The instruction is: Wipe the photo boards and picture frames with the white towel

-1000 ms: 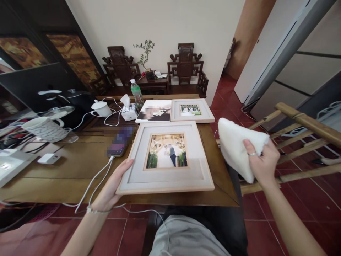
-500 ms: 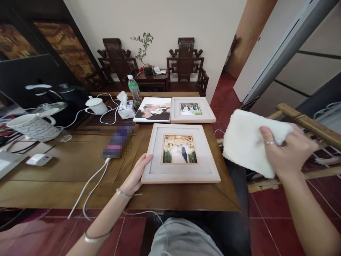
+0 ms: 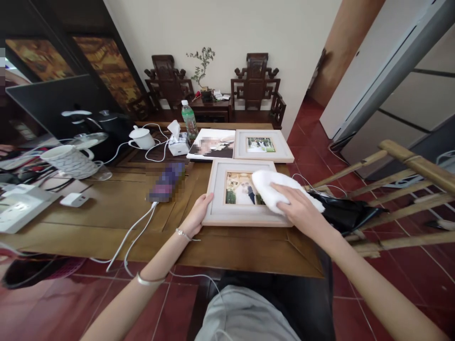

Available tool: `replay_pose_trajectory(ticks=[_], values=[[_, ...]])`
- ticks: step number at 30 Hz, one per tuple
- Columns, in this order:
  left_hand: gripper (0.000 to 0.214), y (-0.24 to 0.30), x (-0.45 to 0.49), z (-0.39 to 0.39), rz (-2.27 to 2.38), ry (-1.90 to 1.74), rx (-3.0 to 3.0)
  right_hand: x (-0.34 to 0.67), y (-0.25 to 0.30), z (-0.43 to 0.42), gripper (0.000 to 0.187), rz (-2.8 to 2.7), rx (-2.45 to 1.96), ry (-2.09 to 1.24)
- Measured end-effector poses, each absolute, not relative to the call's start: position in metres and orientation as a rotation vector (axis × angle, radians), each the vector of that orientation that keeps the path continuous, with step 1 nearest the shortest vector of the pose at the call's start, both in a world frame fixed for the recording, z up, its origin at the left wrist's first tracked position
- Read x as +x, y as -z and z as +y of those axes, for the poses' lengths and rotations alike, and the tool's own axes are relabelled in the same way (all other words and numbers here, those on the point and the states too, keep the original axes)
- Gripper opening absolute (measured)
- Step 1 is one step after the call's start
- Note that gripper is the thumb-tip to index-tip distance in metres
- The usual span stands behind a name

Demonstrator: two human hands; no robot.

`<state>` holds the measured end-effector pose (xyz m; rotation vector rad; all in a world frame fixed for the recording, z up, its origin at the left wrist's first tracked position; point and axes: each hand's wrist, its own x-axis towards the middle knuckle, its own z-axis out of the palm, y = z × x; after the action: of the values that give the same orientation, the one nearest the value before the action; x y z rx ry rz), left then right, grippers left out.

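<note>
A light wooden picture frame [image 3: 245, 221] lies on the table in front of me, with a small wedding photo [image 3: 239, 188] in its middle. My left hand [image 3: 199, 214] grips the frame's left edge, fingers closed round it. In my right hand [image 3: 296, 208] is a folded white cloth [image 3: 273, 184], pressed on the right side of the frame and covering part of the photo's right edge. Behind lie a second picture frame [image 3: 287, 152] and a print of a photo [image 3: 213, 142], side by side.
A phone [image 3: 166, 182] with a white cable lies left of the frame. Farther left are a tissue box [image 3: 178, 144], a bottle [image 3: 189, 118], a lidded white cup [image 3: 141, 138], a patterned mug [image 3: 67, 162] and a power strip [image 3: 24, 208]. A bamboo rack [image 3: 419, 161] stands to the right.
My right hand has brought the cloth from the right, off the table, onto the frame's right side. My left hand still holds the frame's left edge. The view has shifted slightly left.
</note>
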<state>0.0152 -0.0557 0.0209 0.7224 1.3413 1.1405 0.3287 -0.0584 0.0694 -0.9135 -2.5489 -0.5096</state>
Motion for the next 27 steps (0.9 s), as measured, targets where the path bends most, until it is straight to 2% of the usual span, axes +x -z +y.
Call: replay_pose_trajectory(ticks=[5, 15, 19, 21, 24, 27], values=[[0.068, -0.014, 0.013, -0.048, 1.396, -1.168, 0.783, 0.322, -0.05, -0.053, 0.042, -2.603, -0.948, 0.342], [0.064, -0.015, 0.012, -0.044, 1.474, -1.116, 0.915, 0.32, -0.045, -0.044, 0.052, -2.61, -0.946, 0.315], [0.052, -0.029, 0.006, -0.041, 1.751, -0.811, 1.401, 0.32, -0.045, -0.045, 0.054, -2.61, -0.967, 0.294], [0.053, -0.033, 0.006, -0.038, 1.951, -0.669, 1.661, 0.32, -0.045, -0.046, 0.054, -2.609, -0.981, 0.272], [0.056, -0.029, 0.013, -0.029, 2.044, -0.776, 1.987, 0.319, -0.046, -0.048, 0.054, -2.604, -1.003, 0.231], [0.064, -0.016, 0.018, -0.015, 1.743, -0.955, 2.307, 0.321, -0.047, -0.047, 0.054, -2.572, -1.035, 0.175]])
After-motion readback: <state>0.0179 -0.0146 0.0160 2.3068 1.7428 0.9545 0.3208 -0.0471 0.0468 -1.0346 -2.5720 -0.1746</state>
